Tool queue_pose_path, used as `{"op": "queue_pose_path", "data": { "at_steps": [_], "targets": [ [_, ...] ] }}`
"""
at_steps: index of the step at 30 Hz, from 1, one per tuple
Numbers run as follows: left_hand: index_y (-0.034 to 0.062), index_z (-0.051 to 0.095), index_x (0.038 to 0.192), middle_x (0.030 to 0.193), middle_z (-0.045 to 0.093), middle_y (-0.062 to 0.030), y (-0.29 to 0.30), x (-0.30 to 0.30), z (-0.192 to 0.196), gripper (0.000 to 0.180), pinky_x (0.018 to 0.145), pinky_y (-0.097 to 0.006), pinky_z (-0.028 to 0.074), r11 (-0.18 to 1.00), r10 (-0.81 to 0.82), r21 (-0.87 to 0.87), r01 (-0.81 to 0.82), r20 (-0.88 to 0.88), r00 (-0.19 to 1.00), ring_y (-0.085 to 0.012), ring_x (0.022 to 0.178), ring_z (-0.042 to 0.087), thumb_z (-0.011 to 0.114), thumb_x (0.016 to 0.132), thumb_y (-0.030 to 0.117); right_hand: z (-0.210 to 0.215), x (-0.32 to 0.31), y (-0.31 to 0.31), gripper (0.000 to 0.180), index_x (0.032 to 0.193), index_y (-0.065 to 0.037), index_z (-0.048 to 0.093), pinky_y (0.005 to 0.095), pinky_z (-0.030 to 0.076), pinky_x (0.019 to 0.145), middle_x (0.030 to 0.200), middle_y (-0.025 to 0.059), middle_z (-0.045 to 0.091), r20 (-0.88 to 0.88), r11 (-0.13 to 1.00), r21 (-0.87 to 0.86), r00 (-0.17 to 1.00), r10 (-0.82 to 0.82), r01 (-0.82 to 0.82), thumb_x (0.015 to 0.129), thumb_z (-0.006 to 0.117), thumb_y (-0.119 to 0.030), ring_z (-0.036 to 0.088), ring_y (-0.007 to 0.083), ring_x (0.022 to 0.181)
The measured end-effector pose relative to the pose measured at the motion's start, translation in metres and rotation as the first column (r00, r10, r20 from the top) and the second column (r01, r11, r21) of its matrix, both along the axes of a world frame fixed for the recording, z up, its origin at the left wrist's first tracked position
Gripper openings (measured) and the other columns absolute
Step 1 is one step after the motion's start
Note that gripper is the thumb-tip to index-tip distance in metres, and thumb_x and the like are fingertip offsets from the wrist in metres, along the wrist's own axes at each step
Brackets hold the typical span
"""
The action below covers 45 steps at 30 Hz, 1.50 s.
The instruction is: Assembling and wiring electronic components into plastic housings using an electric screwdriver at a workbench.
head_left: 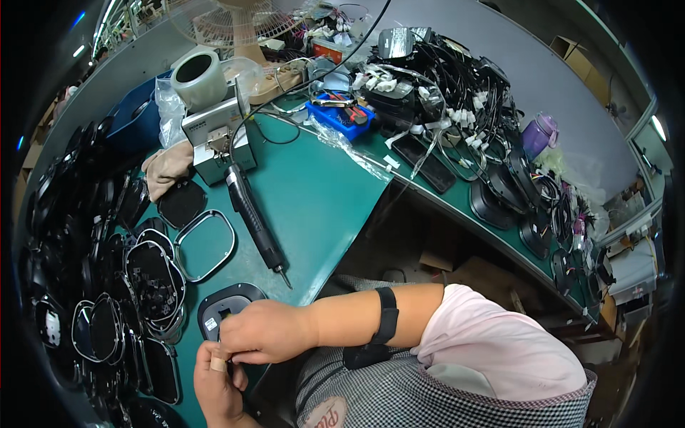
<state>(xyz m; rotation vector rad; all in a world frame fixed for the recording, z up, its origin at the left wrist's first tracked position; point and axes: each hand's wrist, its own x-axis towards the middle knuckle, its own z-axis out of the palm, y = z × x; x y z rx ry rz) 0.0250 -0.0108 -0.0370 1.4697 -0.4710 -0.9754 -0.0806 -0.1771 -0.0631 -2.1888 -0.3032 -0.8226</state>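
My right hand [267, 331] is closed, its fingers curled down over the near edge of a dark grey, rounded plastic housing [209, 312] with a small white label. Just below, my left hand [217, 389] is closed too, a beige bandage [218, 361] on one finger. Between the hands a bit of something dark shows; fingers hide the rest of it. An electric screwdriver [253, 217], black with a thin bit, lies beyond my right hand on the green worktop [317, 192]. To the left of it is a black rounded frame [206, 245].
Black housings and frames [71, 242] crowd the left side. A small metal-fronted machine [217, 135] stands at the back, a roll of clear film [198, 80] on top. Past it sits a blue tray [341, 118] of tools. Cable bundles [464, 100] and a phone [426, 162] occupy the right-hand bench.
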Motion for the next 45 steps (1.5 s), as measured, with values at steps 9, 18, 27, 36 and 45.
{"op": "queue_pose_path", "data": {
  "at_steps": [9,18,27,36,45],
  "targets": [
    [0.0068,0.058,0.098,0.071,0.054,-0.0002,0.008,-0.002,-0.006,0.017,0.042,-0.022,0.028,0.995,0.090,-0.015,-0.094,-0.196,0.976,-0.0060,0.048,0.041,0.060,0.100,0.024,0.005,-0.001,0.001,0.030,0.110,-0.012,0.067,0.0365,0.055,0.064,0.098,0.0060,0.067,0.054,0.998,-0.047,0.998,-0.035,0.037,0.083,0.074,-0.023,0.067,0.0275,0.079],
    [0.0027,0.057,0.106,0.072,0.051,0.0042,0.008,-0.008,-0.016,0.019,0.055,-0.022,0.037,0.995,0.071,0.059,-0.079,0.131,0.989,-0.0043,0.062,0.044,0.056,0.103,0.022,0.011,0.002,0.015,0.017,0.089,-0.011,0.068,0.0392,0.051,0.063,0.078,0.0049,0.064,-0.145,0.970,-0.111,0.962,-0.232,0.217,0.077,0.076,-0.020,0.065,0.0269,0.072],
    [0.0009,0.062,0.111,0.070,0.056,0.0013,0.007,0.014,-0.006,0.022,0.052,-0.023,0.037,0.970,0.030,0.223,-0.095,0.281,0.959,-0.0053,0.058,0.047,0.054,0.102,0.019,-0.015,0.010,0.005,0.018,0.088,-0.009,0.071,0.0412,0.047,0.084,0.101,0.0053,0.064,-0.187,0.943,-0.070,0.924,-0.333,0.326,0.073,0.080,-0.016,0.061,0.0273,0.095],
    [-0.0006,0.068,0.098,0.054,0.052,-0.0016,0.001,0.034,0.018,0.047,0.044,-0.024,0.035,0.917,-0.132,0.370,0.147,-0.066,0.989,-0.0095,0.044,0.043,0.039,0.106,0.034,-0.028,0.015,0.010,0.018,0.090,-0.008,0.071,0.0424,0.046,0.089,0.105,0.0056,0.065,-0.157,0.947,-0.045,0.933,-0.322,0.319,0.074,0.079,-0.014,0.061,0.0283,0.102],
    [0.0014,0.061,0.088,0.060,0.048,0.0005,0.000,0.054,0.029,0.038,0.045,-0.027,0.035,0.787,-0.166,0.496,0.367,-0.402,0.900,-0.0130,0.047,0.045,0.040,0.104,0.029,-0.032,0.017,0.016,0.019,0.089,-0.008,0.069,0.0453,0.047,0.095,0.103,0.0058,0.066,-0.108,0.983,-0.031,0.977,-0.183,0.181,0.074,0.079,-0.012,0.061,0.0322,0.109]
  ]
}}
